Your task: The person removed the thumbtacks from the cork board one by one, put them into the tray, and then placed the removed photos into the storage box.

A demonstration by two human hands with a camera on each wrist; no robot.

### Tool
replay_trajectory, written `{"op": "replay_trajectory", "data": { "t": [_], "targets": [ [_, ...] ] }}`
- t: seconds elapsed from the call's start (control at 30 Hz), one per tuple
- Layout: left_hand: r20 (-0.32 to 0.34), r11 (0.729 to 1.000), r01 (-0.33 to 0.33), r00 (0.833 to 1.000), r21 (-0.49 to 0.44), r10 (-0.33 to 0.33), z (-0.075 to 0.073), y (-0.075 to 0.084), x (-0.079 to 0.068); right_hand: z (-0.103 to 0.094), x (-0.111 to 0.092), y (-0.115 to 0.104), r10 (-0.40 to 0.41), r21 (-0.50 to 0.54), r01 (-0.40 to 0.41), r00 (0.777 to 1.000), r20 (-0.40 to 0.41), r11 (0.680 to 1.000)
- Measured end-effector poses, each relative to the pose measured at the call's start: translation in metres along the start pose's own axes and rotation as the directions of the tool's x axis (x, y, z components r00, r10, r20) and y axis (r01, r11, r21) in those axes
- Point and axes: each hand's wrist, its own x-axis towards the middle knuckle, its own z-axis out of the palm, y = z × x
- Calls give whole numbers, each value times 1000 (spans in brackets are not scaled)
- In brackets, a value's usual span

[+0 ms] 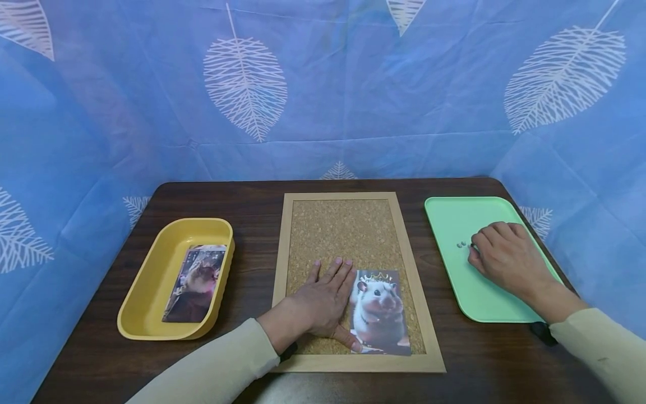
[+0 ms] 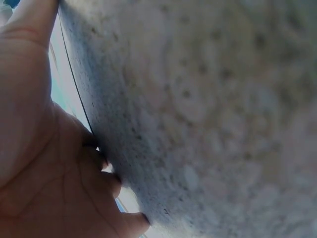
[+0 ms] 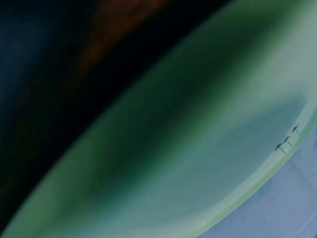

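My left hand (image 1: 328, 300) lies flat on the corkboard (image 1: 348, 230), fingers straight and pointing away. Its thumb touches the lower left of a hamster picture card (image 1: 379, 314), which lies at the board's lower right. In the left wrist view the palm and fingertips meet the cork surface (image 2: 208, 109). Over the green tray (image 1: 464, 216), my right hand (image 1: 510, 261) has curled fingers, with the fingertips close beside small metal thumbtacks (image 1: 461, 244). Several thumbtacks (image 3: 287, 141) show near the tray rim in the right wrist view; I cannot tell whether the fingertips pinch one.
On the left of the dark wooden table (image 1: 252, 235) stands a yellow bin (image 1: 146, 297) with another picture card (image 1: 197, 286) in it. The corkboard has a raised light wooden frame (image 1: 363, 363). A blue leaf-patterned curtain (image 1: 353, 84) hangs behind the table.
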Motion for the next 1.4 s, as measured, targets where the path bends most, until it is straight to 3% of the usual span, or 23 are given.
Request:
{"op": "replay_trajectory", "data": {
  "t": [0.2,1.0,1.23,1.4],
  "targets": [
    [-6,1000,-3,1000,1,3,1,0,0,5,-7,1,-3,-10,3,1000,30,1000],
    [-6,1000,-6,1000,-3,6,0,0,2,7,-5,-6,53,5,-53,999,11,999],
    [9,1000,8,1000,-25,-8,-2,2,1,1,7,-22,117,34,-117,993,6,993],
    [25,999,19,1000,-26,-18,-3,3,1,-3,22,-44,166,76,-170,985,46,983]
  ]
}}
